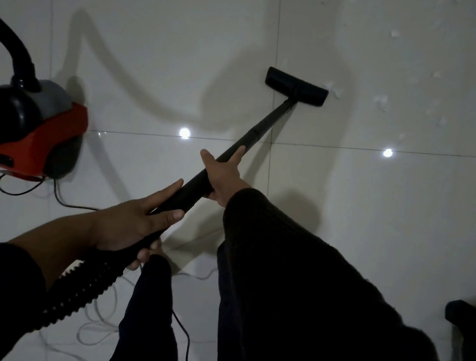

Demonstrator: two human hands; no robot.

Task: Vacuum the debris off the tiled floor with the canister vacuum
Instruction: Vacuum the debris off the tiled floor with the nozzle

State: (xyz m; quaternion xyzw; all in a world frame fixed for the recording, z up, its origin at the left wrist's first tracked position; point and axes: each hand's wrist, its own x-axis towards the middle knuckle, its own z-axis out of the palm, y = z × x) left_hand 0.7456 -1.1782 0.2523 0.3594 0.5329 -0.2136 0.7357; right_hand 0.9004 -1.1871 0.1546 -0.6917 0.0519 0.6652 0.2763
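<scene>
A red and black canister vacuum (pixel 30 128) stands on the white tiled floor (pixel 157 48) at the left. Its ribbed black hose (pixel 87 284) runs up to a long black wand (pixel 255 131). My left hand (pixel 130 226) grips the wand's lower end where the hose joins. My right hand (pixel 222 175) holds the wand higher up. The flat black floor head (pixel 296 86) rests on the tiles, its right end touching small white scraps of debris (pixel 382 101). More scraps lie scattered to the upper right.
A thin black power cord (pixel 56 195) loops on the floor below the canister, and pale cables (pixel 103 320) lie near my dark-clothed legs. A dark piece of furniture (pixel 474 329) stands at the right edge. Two ceiling lights reflect off the glossy tiles.
</scene>
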